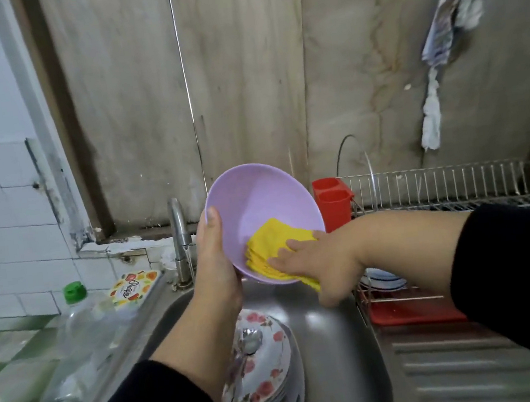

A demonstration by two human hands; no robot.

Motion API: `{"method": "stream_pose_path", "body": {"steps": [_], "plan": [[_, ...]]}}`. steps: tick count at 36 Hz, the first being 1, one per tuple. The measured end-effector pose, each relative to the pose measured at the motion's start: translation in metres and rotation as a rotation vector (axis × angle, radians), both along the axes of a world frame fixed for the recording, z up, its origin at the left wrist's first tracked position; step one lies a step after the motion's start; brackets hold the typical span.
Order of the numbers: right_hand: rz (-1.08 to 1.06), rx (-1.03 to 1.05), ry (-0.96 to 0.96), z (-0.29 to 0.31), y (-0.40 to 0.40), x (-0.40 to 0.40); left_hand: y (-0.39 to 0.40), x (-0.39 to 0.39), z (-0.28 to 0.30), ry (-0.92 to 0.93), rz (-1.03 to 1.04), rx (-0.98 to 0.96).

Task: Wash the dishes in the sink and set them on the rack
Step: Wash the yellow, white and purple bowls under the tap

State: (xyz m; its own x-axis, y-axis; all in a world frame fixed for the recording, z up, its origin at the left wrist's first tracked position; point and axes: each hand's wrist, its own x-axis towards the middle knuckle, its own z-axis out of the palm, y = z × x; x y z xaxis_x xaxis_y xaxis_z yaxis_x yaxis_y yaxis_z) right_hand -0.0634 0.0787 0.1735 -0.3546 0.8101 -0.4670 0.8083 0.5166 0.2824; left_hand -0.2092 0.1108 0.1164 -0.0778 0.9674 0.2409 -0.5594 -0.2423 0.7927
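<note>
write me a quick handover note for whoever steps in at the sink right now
Left hand grips the purple bowl by its rim, tilted over the sink.
Right hand presses the yellow cloth flat inside the bowl.
Done: some dishes already sit in the rack.
Left: finish this bowl, then the floral plates and spoon in the sink.

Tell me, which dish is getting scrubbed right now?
The purple bowl, held up by the left hand and wiped with the yellow cloth. The flowery plates lie stacked in the sink.
</note>
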Motion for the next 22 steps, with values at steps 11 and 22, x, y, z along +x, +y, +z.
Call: {"method": "stream_pose_path", "body": {"steps": [11,22], "plan": [[0.26,0.49,-0.104,-0.006,0.009,0.031,0.007,-0.011,0.029,0.094,-0.25,-0.066],[-0.055,0.351,0.649,-0.033,0.008,0.001,0.0,-0.011,0.024,0.218,-0.277,-0.019]]}}
